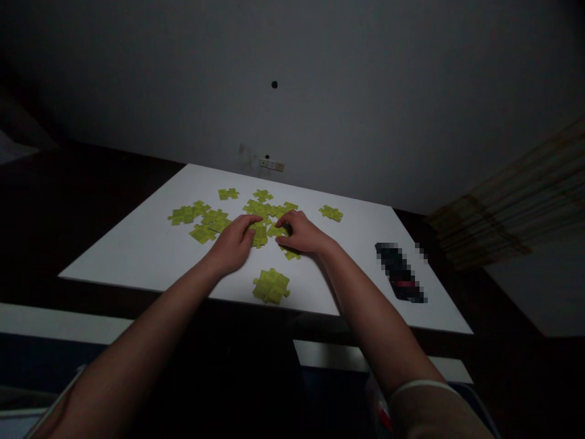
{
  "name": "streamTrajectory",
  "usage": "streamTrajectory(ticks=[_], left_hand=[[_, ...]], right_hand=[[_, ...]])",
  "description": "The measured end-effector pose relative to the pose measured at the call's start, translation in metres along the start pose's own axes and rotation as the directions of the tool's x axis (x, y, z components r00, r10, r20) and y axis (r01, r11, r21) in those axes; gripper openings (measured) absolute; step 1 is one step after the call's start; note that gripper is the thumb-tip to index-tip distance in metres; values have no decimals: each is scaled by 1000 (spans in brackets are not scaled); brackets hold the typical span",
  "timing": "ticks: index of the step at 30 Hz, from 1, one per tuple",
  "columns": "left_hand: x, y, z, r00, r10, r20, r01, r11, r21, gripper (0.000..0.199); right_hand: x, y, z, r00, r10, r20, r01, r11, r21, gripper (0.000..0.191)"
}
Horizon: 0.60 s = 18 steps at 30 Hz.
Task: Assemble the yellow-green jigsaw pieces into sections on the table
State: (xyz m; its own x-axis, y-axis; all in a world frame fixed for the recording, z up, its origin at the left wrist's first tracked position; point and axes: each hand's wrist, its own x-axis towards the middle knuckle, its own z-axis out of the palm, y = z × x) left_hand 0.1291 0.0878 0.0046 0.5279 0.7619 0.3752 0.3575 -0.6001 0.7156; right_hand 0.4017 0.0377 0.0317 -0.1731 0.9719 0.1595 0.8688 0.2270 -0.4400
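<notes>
The head view looked down on a white board point(137, 256) lying on a dark desk point(91, 244), with yellow-green puzzle pieces point(214, 219) spread across its middle. Both bare forearms reached in from the bottom of the frame.

The left hand point(233, 244) lay palm down at the centre of the pile, its fingers curved forward, with the fingertips on a small stack of pieces point(259, 235). The right hand point(304, 233) was also palm down and curved, just across from the left, with its fingers over the pieces beside that stack. Neither hand was spread flat, but the fingers hid the contact, so I could not tell whether either one was gripping a piece.

A joined block of pieces point(271, 286) lay apart from the pile, nearer the person and between the forearms. Other pieces sat in loose clumps to the left of the hands, and a few lay alone toward the far edge of the board, including one point(330, 213) at the far right of the spread.

To the right of the hands, a dark object point(399, 271) with a red stripe lay on the board, too blurred to identify. Beyond the board stood a grey wall point(320, 79) with a small wall plate point(272, 164) low down. A slatted blind point(484, 213) hung at the right.
</notes>
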Motion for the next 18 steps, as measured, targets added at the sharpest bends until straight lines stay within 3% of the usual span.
streamTrajectory(ticks=[3, 7, 14, 18], left_hand=[[0, 0, 0, 1000, -3, -8, 3, 1000, -6, 37], [0, -2, 2, 1000, 3, -15, -4, 1000, -28, 36], [0, 3, 2, 1000, 1, -19, -2, 999, -50, 37], [-1, 5, 2, 1000, -11, -26, 9, 999, -54, 37]], right_hand=[[0, 1, 1, 1000, 2, 2, -3, 1000, 15, 40], [-1, 5, 2, 997, 27, -65, -33, 995, -91, 50], [-2, 9, -2, 999, -43, -6, 43, 999, -27, 29], [-2, 6, -2, 998, -64, -27, 63, 997, -32, 38]])
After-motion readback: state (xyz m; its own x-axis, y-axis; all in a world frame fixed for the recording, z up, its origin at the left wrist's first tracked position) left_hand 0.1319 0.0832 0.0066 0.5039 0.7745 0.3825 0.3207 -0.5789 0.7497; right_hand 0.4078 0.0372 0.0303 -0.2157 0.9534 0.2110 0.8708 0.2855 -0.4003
